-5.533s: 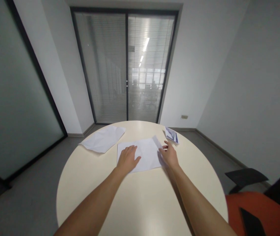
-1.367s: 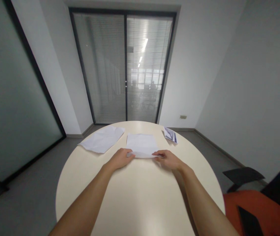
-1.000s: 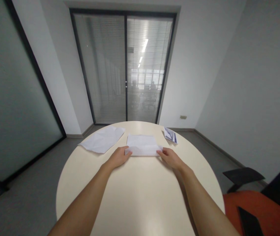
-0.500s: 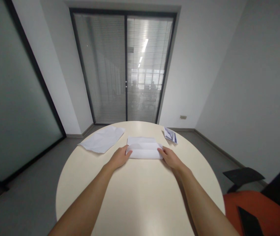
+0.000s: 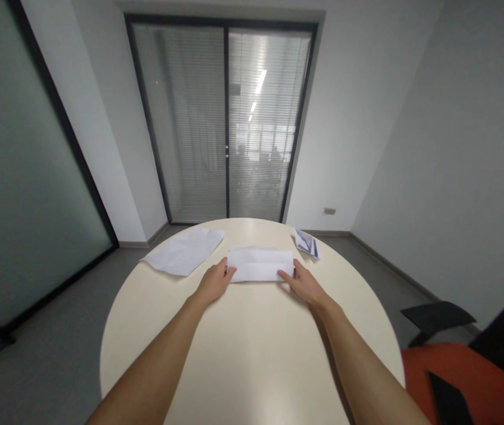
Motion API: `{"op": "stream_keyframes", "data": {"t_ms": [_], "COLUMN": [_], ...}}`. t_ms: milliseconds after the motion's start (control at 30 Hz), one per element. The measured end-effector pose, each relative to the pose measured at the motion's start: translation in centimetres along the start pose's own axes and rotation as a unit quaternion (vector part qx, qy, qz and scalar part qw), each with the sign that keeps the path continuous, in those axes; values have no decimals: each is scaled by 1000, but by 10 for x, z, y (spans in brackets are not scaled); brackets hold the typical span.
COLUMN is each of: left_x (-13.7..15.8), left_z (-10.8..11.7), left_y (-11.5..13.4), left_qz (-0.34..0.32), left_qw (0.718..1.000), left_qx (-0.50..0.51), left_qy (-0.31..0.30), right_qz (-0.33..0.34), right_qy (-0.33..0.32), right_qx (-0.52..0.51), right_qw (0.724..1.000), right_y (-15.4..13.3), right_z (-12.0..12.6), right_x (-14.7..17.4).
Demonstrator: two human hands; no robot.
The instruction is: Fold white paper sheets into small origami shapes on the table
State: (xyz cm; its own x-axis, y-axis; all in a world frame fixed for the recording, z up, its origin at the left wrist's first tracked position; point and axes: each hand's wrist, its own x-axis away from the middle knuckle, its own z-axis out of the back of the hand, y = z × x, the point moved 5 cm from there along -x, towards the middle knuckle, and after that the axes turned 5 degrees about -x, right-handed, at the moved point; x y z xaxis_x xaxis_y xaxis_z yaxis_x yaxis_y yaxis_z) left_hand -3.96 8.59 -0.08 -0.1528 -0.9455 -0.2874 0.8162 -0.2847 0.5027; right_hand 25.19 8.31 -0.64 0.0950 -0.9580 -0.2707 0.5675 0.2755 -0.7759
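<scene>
A white sheet of paper (image 5: 259, 264), folded into a long strip, lies on the round cream table (image 5: 252, 348) toward its far side. My left hand (image 5: 213, 283) pinches the strip's near left corner between thumb and fingers. My right hand (image 5: 301, 284) holds the near right corner the same way. Both forearms reach out across the table top.
A creased white sheet (image 5: 184, 251) lies at the table's far left. A small folded printed paper (image 5: 307, 242) sits at the far right edge. An orange chair (image 5: 464, 383) with a black armrest (image 5: 438, 316) stands at the lower right. Glass doors with blinds (image 5: 228, 121) face me.
The flat sheet has been folded over away from me into a narrow strip. Both hands moved from its face to its near corners and pushed the fold farther across the table.
</scene>
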Motion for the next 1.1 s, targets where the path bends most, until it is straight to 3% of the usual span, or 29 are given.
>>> {"op": "stream_keyframes", "data": {"t_ms": [167,333,700,1100], "left_x": [0,1,4,2], "left_z": [0,-2,-6,2], "left_y": [-2,-4,-7,-4], "left_qz": [6,6,-21,-64], "left_qw": [1000,995,972,979], "left_qx": [15,98,221,183], "left_qy": [3,-26,-83,-55], "right_qz": [58,29,11,5], "right_qy": [-37,-34,-29,-13], "right_qx": [-79,-69,-155,-194], "right_qw": [995,997,987,981], "right_y": [0,4,10,11], "right_z": [-4,-3,-6,-5], "right_x": [-2,-2,-6,-8]}}
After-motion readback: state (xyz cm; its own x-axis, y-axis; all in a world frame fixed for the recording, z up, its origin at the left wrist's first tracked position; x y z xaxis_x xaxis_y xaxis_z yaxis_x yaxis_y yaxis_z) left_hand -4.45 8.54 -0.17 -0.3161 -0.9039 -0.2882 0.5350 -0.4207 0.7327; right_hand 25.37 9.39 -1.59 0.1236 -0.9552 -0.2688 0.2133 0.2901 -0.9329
